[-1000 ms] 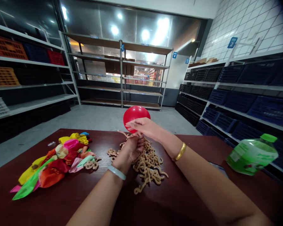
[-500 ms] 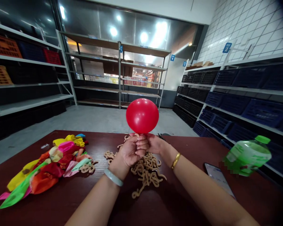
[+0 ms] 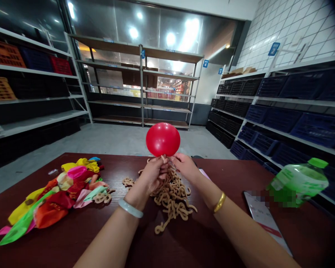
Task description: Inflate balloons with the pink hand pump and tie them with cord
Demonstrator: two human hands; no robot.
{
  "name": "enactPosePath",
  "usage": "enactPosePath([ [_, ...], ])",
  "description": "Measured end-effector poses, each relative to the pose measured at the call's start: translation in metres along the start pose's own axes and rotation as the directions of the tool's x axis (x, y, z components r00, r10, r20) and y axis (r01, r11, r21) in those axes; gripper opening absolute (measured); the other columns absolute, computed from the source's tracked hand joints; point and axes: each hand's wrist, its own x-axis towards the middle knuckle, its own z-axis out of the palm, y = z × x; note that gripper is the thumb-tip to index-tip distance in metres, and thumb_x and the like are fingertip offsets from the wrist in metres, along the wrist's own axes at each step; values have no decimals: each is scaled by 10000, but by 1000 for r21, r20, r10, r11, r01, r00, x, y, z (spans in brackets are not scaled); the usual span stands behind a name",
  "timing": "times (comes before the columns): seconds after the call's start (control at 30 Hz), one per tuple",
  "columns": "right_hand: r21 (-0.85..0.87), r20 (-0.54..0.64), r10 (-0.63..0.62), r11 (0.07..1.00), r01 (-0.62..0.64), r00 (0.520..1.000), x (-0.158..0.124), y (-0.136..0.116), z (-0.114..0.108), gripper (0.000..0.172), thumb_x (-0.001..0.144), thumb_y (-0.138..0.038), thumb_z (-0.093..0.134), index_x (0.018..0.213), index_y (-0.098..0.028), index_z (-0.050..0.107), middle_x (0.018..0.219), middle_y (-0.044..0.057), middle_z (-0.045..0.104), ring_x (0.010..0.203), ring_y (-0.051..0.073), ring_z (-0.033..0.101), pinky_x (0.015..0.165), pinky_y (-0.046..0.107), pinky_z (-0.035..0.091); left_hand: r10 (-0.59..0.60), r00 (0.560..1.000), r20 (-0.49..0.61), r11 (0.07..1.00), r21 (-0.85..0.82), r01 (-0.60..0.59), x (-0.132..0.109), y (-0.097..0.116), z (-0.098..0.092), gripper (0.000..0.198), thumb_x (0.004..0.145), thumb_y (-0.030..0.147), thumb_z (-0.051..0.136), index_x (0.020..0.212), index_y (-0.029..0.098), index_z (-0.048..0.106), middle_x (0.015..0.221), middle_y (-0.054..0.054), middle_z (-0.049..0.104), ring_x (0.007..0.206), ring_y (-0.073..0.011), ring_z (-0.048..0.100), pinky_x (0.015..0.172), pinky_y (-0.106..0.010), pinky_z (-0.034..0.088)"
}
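Note:
An inflated red balloon (image 3: 163,139) stands upright above my hands. My left hand (image 3: 154,174) is closed around its neck, and a bit of tan strand shows at the fingertips. My right hand (image 3: 184,165) is just to the right, thumb and fingers pinched together near the neck. What lies between them is too small to make out. Beneath and behind both hands spreads a heap of curly tan strands (image 3: 170,201) on the dark red table (image 3: 123,238).
On the left lies a pile of colourful deflated balloons (image 3: 56,197), with a few tan strands beside it. A phone (image 3: 265,219) and a green-capped bottle (image 3: 298,182) are at the right. Shelves with crates (image 3: 279,123) stand beyond the table.
The balloon has shifted slightly left and down. My right hand has drawn a little apart from my left, which still grips the neck.

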Motion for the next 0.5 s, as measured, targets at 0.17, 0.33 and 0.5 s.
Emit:
enactPosePath([
  [0.17, -348, -107, -238, 918, 188, 965, -24, -7, 3, 162, 883, -285, 555, 813, -187, 664, 780, 36, 660, 732, 169, 574, 702, 279, 408, 339, 916, -216, 858, 469, -207, 19, -14, -12, 236, 766, 340, 614, 626, 173, 525, 521, 27, 459, 498, -107, 394, 475, -218, 309],
  [0.33, -309, -63, -410, 875, 373, 910, -37, -13, 3, 159, 922, -240, 518, 847, -188, 649, 931, 63, 633, 901, 183, 567, 828, 307, 423, 517, 845, -136, 578, 784, -227, 27, -26, -21, 151, 775, 235, 543, 653, 172, 606, 635, -28, 596, 628, -164, 501, 613, -263, 375],
  [0.5, -103, -57, -431, 900, 424, 900, -36, -8, -6, 194, 940, -215, 479, 880, -198, 662, 949, 58, 645, 921, 166, 592, 843, 310, 454, 553, 833, 8, 458, 832, -312, 22, -36, -13, 88, 724, 174, 568, 740, 180, 654, 719, -46, 645, 682, -188, 544, 659, -272, 379],
])
